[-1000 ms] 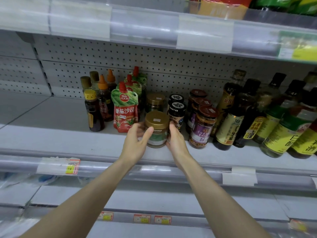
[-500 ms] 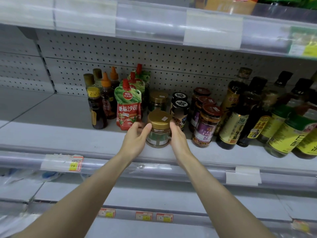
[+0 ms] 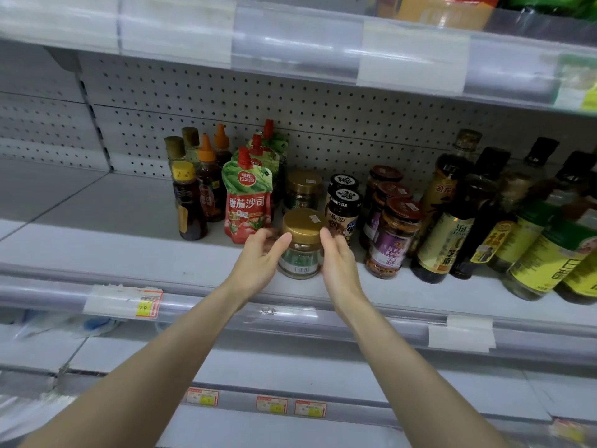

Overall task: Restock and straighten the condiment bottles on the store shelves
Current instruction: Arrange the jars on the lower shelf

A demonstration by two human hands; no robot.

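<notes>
On the head view, the gold-lidded jar [image 3: 298, 253] stands upright near the front of the shelf [image 3: 97, 247], before the red pouch [image 3: 247, 202], with the left hand [image 3: 260, 258] curled round its left side and the right hand [image 3: 339, 263] pressed straight-fingered against its right.

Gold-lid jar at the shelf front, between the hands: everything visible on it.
The gold-lid jar is short, round, clear glass by its look, with a gold cap bearing a small white sticker and a green-and-white label. It stands upright on the shelf near the front edge. The left hand curls round its left side; the right hand lies straight-fingered against its right.
</notes>
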